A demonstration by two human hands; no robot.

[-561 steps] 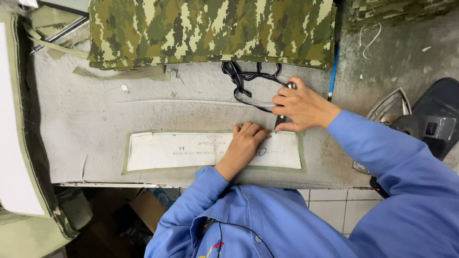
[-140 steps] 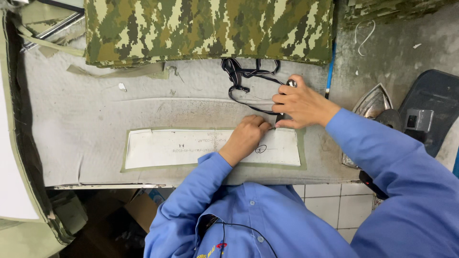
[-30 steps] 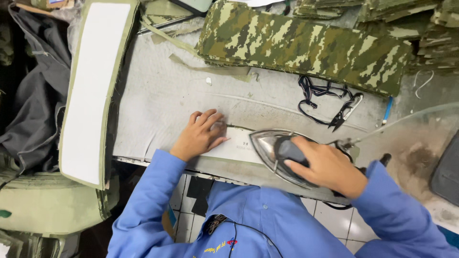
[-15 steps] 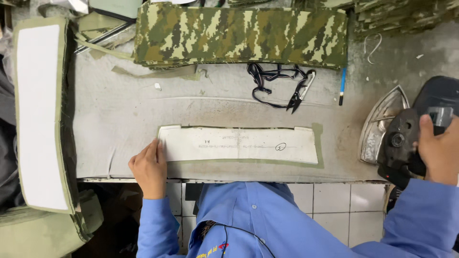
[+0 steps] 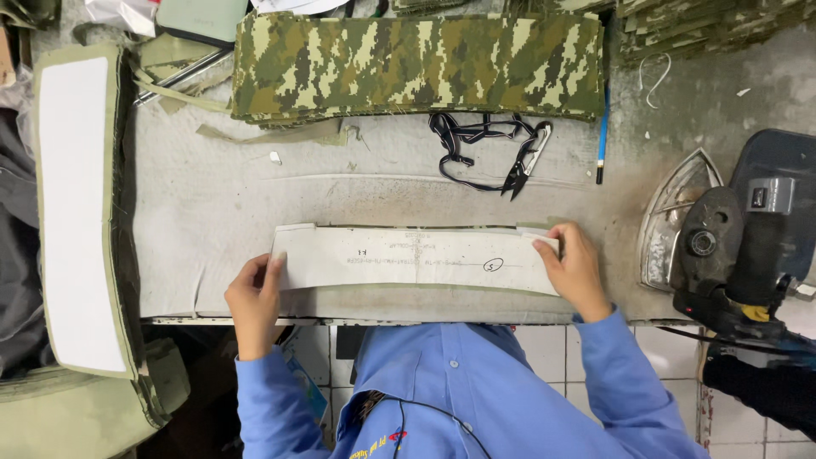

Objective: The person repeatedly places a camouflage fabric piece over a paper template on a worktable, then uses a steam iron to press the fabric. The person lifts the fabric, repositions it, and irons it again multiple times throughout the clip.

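The left hand (image 5: 255,293) and right hand (image 5: 574,268) pinch opposite ends of a long white paper strip (image 5: 416,259); it lies on the worktop (image 5: 212,204).

Grey padded worktable (image 5: 212,212); white tiled floor (image 5: 654,365) below.

Even, fairly bright overhead light falls on the grey padded ironing table (image 5: 212,204), with only soft, short shadows under the black cord and snips (image 5: 489,153). No strong glare shows. The centre is sharp; the frame edges bend slightly and the left side falls dim
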